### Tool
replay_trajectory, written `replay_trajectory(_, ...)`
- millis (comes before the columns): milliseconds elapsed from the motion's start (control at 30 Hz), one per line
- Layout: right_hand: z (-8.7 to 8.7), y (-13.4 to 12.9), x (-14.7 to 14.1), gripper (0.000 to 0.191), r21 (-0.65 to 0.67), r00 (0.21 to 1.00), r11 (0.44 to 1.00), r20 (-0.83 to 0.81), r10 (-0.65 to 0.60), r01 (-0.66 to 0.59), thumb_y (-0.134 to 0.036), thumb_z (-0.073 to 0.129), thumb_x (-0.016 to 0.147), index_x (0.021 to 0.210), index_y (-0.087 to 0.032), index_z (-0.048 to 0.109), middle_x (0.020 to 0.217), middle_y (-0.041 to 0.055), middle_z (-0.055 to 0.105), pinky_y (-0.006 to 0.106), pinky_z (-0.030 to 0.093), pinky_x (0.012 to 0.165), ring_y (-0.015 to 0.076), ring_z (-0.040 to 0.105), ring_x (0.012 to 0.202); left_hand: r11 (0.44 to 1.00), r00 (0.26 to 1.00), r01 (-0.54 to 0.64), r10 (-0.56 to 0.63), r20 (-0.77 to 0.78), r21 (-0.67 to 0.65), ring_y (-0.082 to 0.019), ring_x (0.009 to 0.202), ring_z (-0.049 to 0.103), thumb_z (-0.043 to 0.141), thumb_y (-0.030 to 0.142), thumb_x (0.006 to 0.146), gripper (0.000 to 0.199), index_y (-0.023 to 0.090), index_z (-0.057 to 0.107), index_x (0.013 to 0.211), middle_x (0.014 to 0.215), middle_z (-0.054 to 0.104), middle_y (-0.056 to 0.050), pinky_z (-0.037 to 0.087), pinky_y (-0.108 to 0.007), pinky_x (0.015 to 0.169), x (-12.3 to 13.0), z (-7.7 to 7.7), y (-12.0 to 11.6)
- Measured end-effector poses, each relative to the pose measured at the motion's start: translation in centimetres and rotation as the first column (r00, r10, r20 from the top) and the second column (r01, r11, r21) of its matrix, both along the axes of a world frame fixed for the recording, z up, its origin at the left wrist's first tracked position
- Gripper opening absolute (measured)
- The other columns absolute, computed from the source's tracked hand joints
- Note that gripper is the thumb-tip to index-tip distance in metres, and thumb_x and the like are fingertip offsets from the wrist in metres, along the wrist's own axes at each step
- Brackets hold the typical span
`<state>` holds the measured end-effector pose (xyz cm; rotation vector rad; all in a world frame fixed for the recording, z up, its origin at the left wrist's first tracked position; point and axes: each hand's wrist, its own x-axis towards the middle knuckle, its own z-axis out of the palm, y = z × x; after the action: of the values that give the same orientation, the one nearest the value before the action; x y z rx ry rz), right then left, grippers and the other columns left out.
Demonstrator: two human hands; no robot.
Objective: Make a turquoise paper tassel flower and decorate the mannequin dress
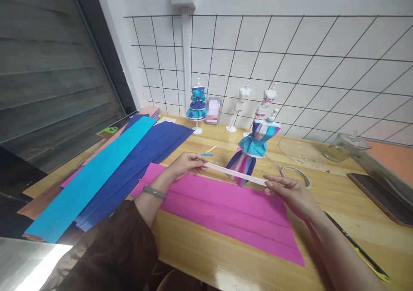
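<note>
While the left hand (187, 164) and right hand (288, 192) pinch its ends, a white strip (235, 173) stretches between them — near pink paper (222, 218).

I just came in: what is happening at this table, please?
A person holds a narrow whitish strip by its ends, in left hand and right hand. A creased magenta sheet lies before the person on the wooden table. Beyond it stands a miniature dress form in a multicoloured dress; a turquoise sheet and a dark blue sheet lie to the left.
</note>
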<state>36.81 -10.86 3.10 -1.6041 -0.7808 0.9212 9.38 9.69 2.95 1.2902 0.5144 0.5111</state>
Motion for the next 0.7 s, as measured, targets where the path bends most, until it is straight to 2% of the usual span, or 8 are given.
replay_trajectory(367, -0.19, -0.03, 0.22, 0.037, 0.017, 1.0, 1.0, 0.005, -0.012, 0.012, -0.035, 0.078, 0.055, 0.084, -0.014, 0.071, 0.065, 0.0084, 0.07, 0.033, 0.052, 0.071, 0.0187, 0.065, 0.063, 1.0, 0.999, -0.025, 0.024, 0.042, 0.011, -0.016, 0.068, 0.064, 0.069, 0.025, 0.067, 0.032, 0.008, 0.065, 0.093, 0.075, 0.068, -0.01, 0.05, -0.032, 0.073, 0.15, 0.07, -0.11)
replay_trajectory(700, -0.49, 0.08, 0.45, 0.035, 0.031, 1.0, 0.999, 0.0, -0.005, 0.005, -0.035, 0.079, 0.054, 0.081, -0.015, 0.072, 0.065, 0.0082, 0.07, 0.033, 0.052, 0.068, 0.0189, 0.064, 0.062, 0.998, 0.998, -0.036, 0.034, 0.047, 0.041, -0.015, 0.068, 0.064, 0.07, 0.026, 0.064, 0.028, 0.009, 0.067, 0.086, 0.073, 0.068, -0.009, 0.05, -0.031, 0.072, 0.05, 0.06, -0.14)
